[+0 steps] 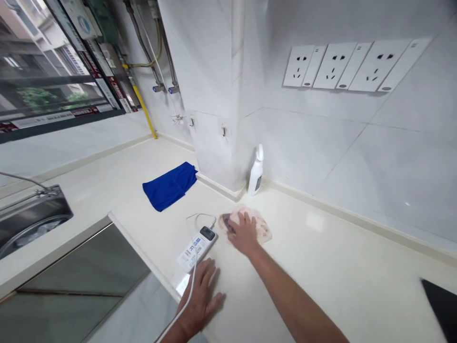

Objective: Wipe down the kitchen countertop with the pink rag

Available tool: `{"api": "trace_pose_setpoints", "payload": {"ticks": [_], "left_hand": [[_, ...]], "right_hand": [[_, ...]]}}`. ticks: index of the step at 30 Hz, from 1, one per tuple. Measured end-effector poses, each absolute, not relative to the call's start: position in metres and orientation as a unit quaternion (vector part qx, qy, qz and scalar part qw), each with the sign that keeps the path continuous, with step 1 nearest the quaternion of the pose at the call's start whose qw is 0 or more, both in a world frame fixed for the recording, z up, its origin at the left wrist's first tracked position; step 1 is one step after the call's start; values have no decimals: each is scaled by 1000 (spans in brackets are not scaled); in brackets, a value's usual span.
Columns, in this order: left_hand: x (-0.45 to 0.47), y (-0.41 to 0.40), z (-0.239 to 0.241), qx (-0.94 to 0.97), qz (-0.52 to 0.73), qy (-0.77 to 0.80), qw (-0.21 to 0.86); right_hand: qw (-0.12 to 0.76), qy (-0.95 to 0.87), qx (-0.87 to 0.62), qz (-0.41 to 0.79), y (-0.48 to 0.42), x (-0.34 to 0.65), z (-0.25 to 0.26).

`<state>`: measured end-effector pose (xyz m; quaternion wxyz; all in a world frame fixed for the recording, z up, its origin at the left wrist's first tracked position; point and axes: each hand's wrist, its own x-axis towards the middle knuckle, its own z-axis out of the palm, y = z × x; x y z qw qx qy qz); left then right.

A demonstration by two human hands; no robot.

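Note:
My right hand (243, 233) lies palm down on a pale pink cloth (260, 224) spread on the cream countertop (321, 267), fingers pressed flat on it. My left hand (200, 296) rests open and flat on the counter near its front edge. Just ahead of the left hand lies a white power strip (196, 248), whose white cable (185, 305) runs back over my left wrist. A white spray bottle (256, 172) stands upright against the wall behind the pink cloth.
A folded blue cloth (170, 186) lies further left on the counter. A steel sink (30, 221) sits at far left. Three wall sockets (352, 65) are mounted above. A dark object (442, 305) shows at the right edge. Pipes (146, 62) run down beside the window.

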<state>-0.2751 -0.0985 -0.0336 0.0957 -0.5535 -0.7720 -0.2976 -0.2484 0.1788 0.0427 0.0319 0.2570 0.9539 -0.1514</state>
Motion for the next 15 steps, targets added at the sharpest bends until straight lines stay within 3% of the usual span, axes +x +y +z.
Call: {"api": "trace_pose_setpoints", "payload": {"ticks": [9,15], "left_hand": [[-278,-102,-28,-554,-340,-758,50],[-285,-105,-28,-596,-346,-725,22]], "right_hand": [[-79,954,112,-266,38,-137,3],[-82,962,72,-250,8,-87,-24]]}}
